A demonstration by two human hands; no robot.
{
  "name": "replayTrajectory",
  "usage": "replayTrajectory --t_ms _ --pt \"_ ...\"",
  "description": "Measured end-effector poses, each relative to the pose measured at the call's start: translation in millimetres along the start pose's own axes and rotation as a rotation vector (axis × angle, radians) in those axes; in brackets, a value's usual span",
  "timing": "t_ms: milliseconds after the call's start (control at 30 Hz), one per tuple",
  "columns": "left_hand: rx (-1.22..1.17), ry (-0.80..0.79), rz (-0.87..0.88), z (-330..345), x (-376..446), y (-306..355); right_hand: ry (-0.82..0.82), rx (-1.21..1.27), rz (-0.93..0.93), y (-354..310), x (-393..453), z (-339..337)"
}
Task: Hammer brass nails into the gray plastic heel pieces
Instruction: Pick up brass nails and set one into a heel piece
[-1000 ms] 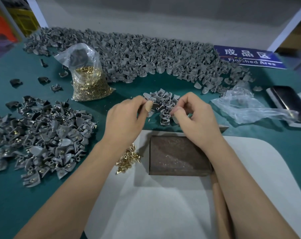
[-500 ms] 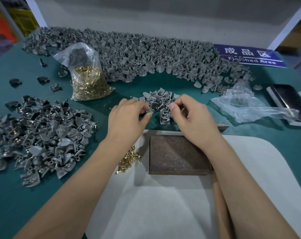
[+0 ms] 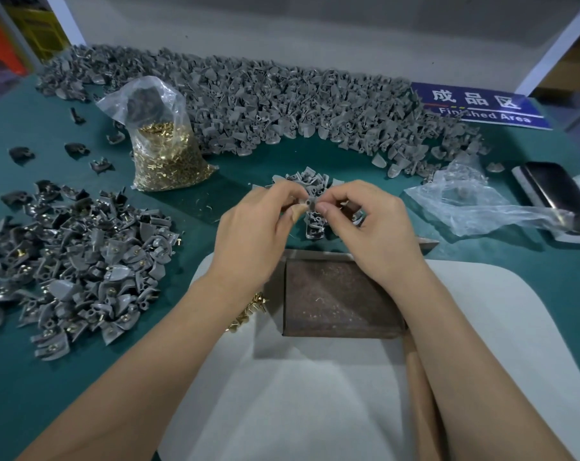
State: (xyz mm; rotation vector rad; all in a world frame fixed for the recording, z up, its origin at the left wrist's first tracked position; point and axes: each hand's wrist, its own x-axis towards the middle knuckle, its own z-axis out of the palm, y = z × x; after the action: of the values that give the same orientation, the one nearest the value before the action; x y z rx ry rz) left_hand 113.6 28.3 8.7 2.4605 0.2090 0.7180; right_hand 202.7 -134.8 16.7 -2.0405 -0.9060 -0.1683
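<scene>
Fingers of the left hand (image 3: pixel 252 227) and right hand (image 3: pixel 371 227) both pinch one gray heel piece (image 3: pixel 311 205), lifted just above the small pile of heel pieces (image 3: pixel 306 184) that lies beyond the rusty steel block (image 3: pixel 340 297). Whether a brass nail is already seated in it cannot be told; it is too small. A shallow pinch on such a small part could let it drop back into the pile. Loose brass nails (image 3: pixel 247 316) lie just left of the block, partly under the left forearm, which could scatter them. The hammer handle (image 3: pixel 418 387) lies right of the block under the right forearm, awkward to grab.
</scene>
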Motion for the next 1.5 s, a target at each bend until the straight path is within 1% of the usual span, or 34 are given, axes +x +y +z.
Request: replayTrajectory --t_ms 67,167,267,333,467,600,700,867,1067,1233,1333,1433,1500 --pt "-0.071 0.027 0.023 2.1 -0.5 0.2 0.023 0.011 -0.043 -0.6 0.7 -0.5" --pt "-0.212 0.048 0.027 8.0 -1.7 0.4 0.058 0.011 -0.059 -0.9 1.1 -1.1" --pt "-0.451 0.065 -0.024 11.7 -2.8 2.2 0.09 0.025 -0.081 -1.4 1.1 -1.4" --pt "-0.574 0.042 -0.041 11.6 -2.7 2.1 0.1 0.029 -0.105 -1.2 0.9 -1.0" --pt "-0.672 0.01 -0.067 7.9 -0.9 2.3 0.116 0.029 -0.14 0.4 1.1 0.9" --pt "-0.686 0.014 -0.061 5.6 -1.1 7.1 0.146 0.044 -0.17 -1.2 2.7 -0.9" --pt "-0.693 0.017 -0.082 6.2 -2.3 8.1 0.124 0.065 -0.167 -2.3 2.7 -2.5" --pt "-0.702 0.021 -0.091 2.4 -1.2 10.5 0.105 0.033 -0.146 -5.8 2.5 -5.0" --pt "-0.762 0.068 -0.123 -1.8 -2.3 15.5 0.08 0.053 -0.126 -12.5 2.0 -7.1" --pt "-0.831 0.027 -0.127 -3.9 -1.6 15.6 0.042 0.143 -0.099 -15.6 2.1 -13.4" --pt "-0.821 0.018 -0.114 -5.0 -1.9 15.2 0.029 0.178 -0.067 -17.1 0.9 -16.1" --pt "-0.786 0.018 -0.115 -4.0 -2.8 15.6 0.02 0.129 -0.05 -18.1 0.3 -16.5" --pt "-0.732 0.032 -0.111 -4.2 -3.7 16.0 0.037 0.037 -0.072 -20.5 0.0 -14.6"
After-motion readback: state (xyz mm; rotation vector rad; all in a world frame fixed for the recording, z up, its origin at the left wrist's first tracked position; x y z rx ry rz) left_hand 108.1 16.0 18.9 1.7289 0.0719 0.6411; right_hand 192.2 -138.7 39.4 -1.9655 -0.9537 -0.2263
